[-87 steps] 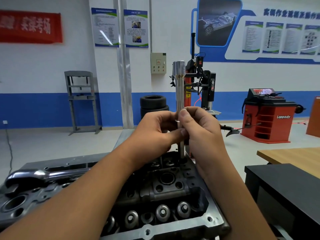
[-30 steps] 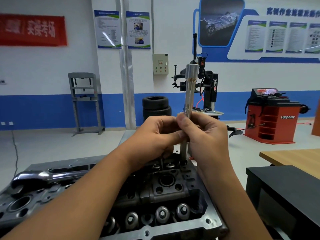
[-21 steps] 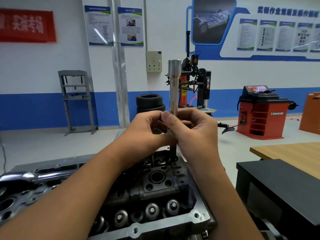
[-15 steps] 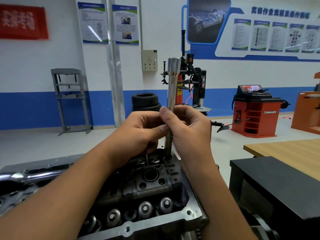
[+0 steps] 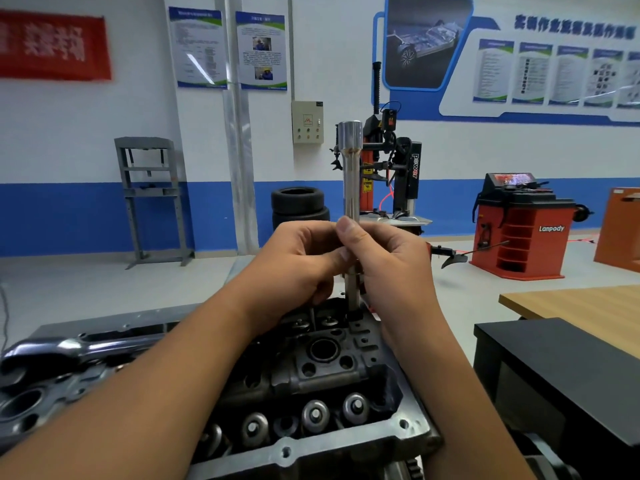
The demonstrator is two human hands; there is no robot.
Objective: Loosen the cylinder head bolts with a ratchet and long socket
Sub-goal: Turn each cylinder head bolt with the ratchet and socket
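Observation:
A long chrome socket [image 5: 350,174] stands upright with its lower end in a bolt hole at the far end of the dark cylinder head [image 5: 322,372]. My left hand [image 5: 298,261] and my right hand [image 5: 388,261] both pinch its shaft about halfway up, thumbs meeting at the front. The socket's wider top end is bare, with nothing attached to it. A chrome ratchet [image 5: 65,351] lies flat at the left, on the head's far left part, away from both hands.
A black bench [image 5: 561,368] and a wooden table [image 5: 585,313] stand at the right. Beyond are stacked tyres [image 5: 299,206], a tyre changer [image 5: 391,168], a red wheel balancer [image 5: 519,230] and a grey press frame [image 5: 149,199] on the grey floor.
Both hands stay on the socket shaft. The socket has tilted slightly back and forth and now stands upright again. The view has swung a little sideways.

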